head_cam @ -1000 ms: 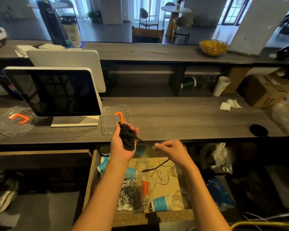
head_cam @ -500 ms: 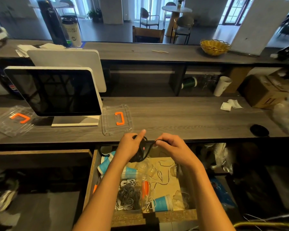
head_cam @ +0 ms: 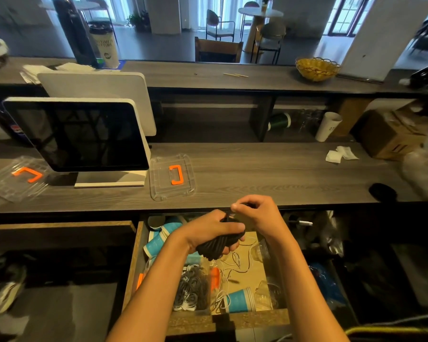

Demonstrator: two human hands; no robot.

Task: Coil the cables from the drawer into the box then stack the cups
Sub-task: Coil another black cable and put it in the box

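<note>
- Black cable bundle (head_cam: 219, 245) gripped in left hand (head_cam: 208, 232) over the open wooden drawer (head_cam: 134, 267); right hand (head_cam: 257, 214) pinches its loose end.
- Clear plastic box (head_cam: 192, 288) already holds coils.
- Thin white cables (head_cam: 235, 264) and blue paper cups (head_cam: 240, 299) lie loose, unstacked, so I'd guess plenty left.

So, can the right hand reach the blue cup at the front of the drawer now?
Probably not yet. The blue cup lies uncovered in the open drawer, but the right hand is pinching the end of the black cable that the left hand grips.
</note>
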